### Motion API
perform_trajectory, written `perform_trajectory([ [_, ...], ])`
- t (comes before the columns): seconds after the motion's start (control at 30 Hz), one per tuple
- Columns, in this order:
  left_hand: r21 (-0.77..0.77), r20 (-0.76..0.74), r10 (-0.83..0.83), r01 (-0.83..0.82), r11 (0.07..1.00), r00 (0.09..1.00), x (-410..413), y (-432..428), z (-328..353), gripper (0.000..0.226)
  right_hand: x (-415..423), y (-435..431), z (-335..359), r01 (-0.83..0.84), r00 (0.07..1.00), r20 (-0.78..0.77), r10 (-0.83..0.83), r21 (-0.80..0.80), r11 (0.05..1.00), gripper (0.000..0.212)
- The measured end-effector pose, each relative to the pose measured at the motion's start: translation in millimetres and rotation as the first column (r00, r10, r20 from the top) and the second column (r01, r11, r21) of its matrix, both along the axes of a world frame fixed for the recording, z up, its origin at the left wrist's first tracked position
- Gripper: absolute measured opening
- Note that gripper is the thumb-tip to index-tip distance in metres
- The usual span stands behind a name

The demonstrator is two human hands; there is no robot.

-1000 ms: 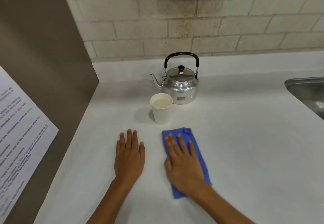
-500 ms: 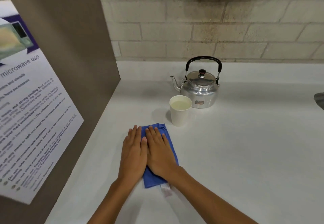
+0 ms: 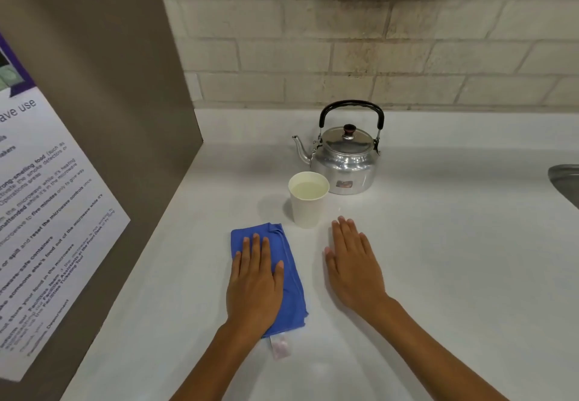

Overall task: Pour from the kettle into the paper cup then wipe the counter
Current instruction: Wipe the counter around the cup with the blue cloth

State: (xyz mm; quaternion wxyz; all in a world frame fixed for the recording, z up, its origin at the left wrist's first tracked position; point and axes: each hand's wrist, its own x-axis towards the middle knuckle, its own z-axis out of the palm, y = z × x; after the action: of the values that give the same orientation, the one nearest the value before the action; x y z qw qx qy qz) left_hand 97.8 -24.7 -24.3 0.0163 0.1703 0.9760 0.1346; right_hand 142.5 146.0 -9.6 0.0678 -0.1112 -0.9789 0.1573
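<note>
Blue cloth on a white counter.

I'm seeing my cloth showing solid blue with a pale pinkish tag; the cup is looking off-white, holding pale yellowish liquid. The kettle is shining silver, wearing a black handle and dark knob. The wall is showing beige brick with brownish stains; the poster is white with purple.

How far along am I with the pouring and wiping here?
Pouring looks done: the paper cup holds liquid and the kettle stands upright behind it. Wiping is in hand: your left hand lies flat on the blue cloth. Your right hand rests on the bare counter, possibly still unwiped.
</note>
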Motion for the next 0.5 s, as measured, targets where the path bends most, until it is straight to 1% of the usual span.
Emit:
perform_trajectory([
  [0.13,-0.052,-0.023,-0.045,0.043,0.998,0.999,-5.7,-3.6,-1.9,0.056,-7.7,18.2,-8.5,0.081,0.993,0.080,-0.084,0.044,0.996,0.060],
  [0.17,-0.055,-0.016,-0.063,0.062,0.997,0.998,-7.8,-4.8,-0.6,0.066,-7.9,19.6,-11.4,0.092,0.991,0.090,-0.095,0.047,0.995,0.062],
  [0.23,-0.085,-0.004,-0.092,0.091,0.992,0.996,-15.1,-8.5,1.4,0.096,-7.5,20.2,-16.5,0.105,0.988,0.104,-0.110,0.054,0.993,0.064],
  [0.27,-0.087,-0.007,-0.092,0.091,0.992,0.996,-20.5,-10.1,1.9,0.100,-7.4,20.3,-18.5,0.108,0.988,0.107,-0.114,0.058,0.992,0.064],
  [0.3,-0.075,-0.010,-0.092,0.091,0.993,0.996,-27.2,-11.1,1.4,0.094,-7.8,20.4,-19.5,0.111,0.987,0.108,-0.117,0.061,0.992,0.064],
  [0.37,-0.047,-0.017,-0.101,0.100,0.994,0.995,-44.0,-12.5,0.3,0.066,-8.3,20.8,-20.2,0.111,0.987,0.111,-0.119,0.070,0.991,0.064],
  [0.4,-0.037,-0.012,-0.106,0.106,0.994,0.994,-53.4,-13.0,0.2,0.060,-8.3,20.8,-20.4,0.108,0.987,0.112,-0.116,0.074,0.991,0.063],
  [0.5,-0.006,-0.002,-0.129,0.129,0.992,0.992,-81.6,-13.0,-0.2,0.054,-7.2,19.6,-20.8,0.102,0.988,0.111,-0.110,0.072,0.992,0.060],
])
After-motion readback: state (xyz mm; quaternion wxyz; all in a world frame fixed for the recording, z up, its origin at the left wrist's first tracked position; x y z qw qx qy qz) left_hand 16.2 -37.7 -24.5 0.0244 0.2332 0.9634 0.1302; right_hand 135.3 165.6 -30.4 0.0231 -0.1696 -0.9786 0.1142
